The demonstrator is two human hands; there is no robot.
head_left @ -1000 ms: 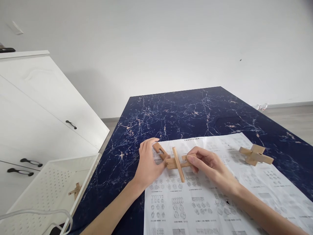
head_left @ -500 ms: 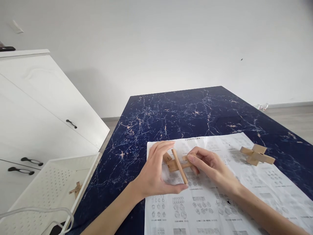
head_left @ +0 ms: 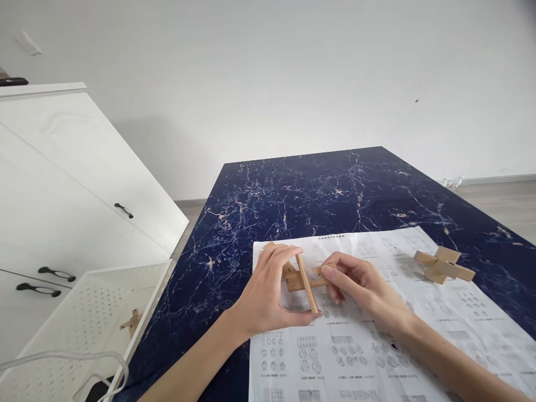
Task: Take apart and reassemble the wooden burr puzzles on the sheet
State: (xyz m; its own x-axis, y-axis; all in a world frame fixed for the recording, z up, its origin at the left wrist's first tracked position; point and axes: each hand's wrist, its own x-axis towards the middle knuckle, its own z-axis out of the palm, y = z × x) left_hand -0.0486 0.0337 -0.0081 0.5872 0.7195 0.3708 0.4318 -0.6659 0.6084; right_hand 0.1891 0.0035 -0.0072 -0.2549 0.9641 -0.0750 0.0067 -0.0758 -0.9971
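Observation:
Between the fingertips and thumb of my left hand a slim wooden bar is gripped by its two ends. It crosses notched wooden puzzle pieces with dark marks on them; whether they are locked together I cannot tell. One wooden end pokes out above my left fingers. My right hand pinches the right end of the wooden pieces between thumb and fingers. Under both hands lies a printed instruction sheet with rows of small diagrams. To the right, a cross-shaped wooden puzzle rests on the sheet.
The sheet covers the near part of a dark blue marbled table. At left stand a white cabinet with black handles and a white perforated bin holding another wooden piece. A white cable loops across the bin.
The bar in my left hand has turned slightly, its lower end shifting left. A wooden end now shows above my left fingers. My right hand keeps its pinch almost unmoved.

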